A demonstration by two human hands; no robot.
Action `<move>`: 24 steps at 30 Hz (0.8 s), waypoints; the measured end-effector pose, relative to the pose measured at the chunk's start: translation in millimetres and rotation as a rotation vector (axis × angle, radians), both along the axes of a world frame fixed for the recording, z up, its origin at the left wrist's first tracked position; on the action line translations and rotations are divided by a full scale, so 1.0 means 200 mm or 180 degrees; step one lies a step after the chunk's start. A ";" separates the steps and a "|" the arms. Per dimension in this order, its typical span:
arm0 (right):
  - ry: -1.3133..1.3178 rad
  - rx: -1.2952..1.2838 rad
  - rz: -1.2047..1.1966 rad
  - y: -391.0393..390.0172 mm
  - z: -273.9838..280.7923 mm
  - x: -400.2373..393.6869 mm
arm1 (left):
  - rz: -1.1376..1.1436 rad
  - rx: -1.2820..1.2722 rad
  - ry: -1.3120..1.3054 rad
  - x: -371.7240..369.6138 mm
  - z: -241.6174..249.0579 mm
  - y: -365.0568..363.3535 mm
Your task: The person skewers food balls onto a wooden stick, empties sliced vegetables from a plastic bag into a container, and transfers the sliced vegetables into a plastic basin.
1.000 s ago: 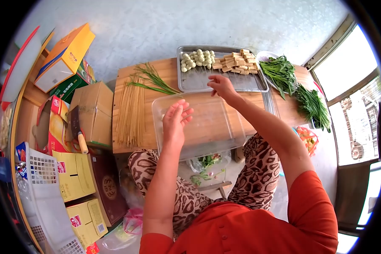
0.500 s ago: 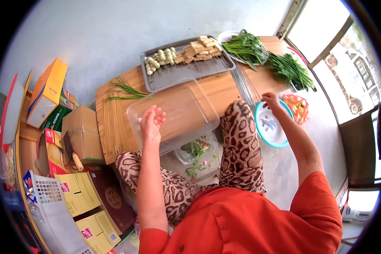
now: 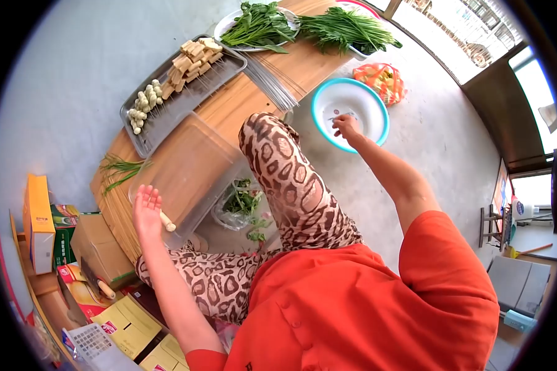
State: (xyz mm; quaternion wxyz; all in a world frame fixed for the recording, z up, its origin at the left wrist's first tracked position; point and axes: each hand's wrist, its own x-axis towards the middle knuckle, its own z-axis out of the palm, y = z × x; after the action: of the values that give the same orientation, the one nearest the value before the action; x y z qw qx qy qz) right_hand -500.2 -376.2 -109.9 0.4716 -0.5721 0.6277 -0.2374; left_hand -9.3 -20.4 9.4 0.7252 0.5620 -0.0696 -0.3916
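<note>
Right hand (image 3: 346,126) moved over basin (image 3: 360,102), curled, hold unclear; left hand (image 3: 147,214) open near tub (image 3: 189,164).

Bright daylight, washed-out glare at the window (image 3: 428,28) beyond the basin (image 3: 372,110), soft faint shadows, strong fisheye bowing, black vignette rounding the corners

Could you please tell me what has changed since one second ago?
The right hand moved from near the metal tray to the right, and is now over the blue-rimmed basin; whether it holds anything is unclear. The view turned right too. The left hand stays open by the clear plastic box; tray and leafy greens stay on the wooden table.
</note>
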 end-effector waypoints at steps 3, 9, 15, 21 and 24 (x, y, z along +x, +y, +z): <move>-0.0108 -0.0201 0.0508 -0.05 0.20 0.21 | -0.0076 -0.0186 -0.0090 0.09 0.13 0.04; 0.0813 -0.0583 0.0822 -0.15 0.26 0.51 | 0.0259 0.0060 0.0086 0.13 0.10 0.14; 0.0578 0.0115 0.0812 -0.14 0.15 0.54 | 0.0172 -0.0048 -0.0124 0.04 0.09 0.13; 0.0296 -0.0004 0.0722 -0.14 0.11 0.55 | 0.0227 -0.0014 -0.0180 -0.02 0.15 0.10; 0.0090 -0.0005 0.0564 -0.13 0.11 0.57 | 0.0254 0.0014 -0.0202 -0.06 0.16 0.07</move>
State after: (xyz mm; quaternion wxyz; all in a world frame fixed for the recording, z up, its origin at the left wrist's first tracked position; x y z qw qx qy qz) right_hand -385.9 -402.8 -87.6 0.4814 -0.6290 0.5811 -0.1871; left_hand -21.4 -6.3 42.3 0.7364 0.5781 -0.0692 -0.3445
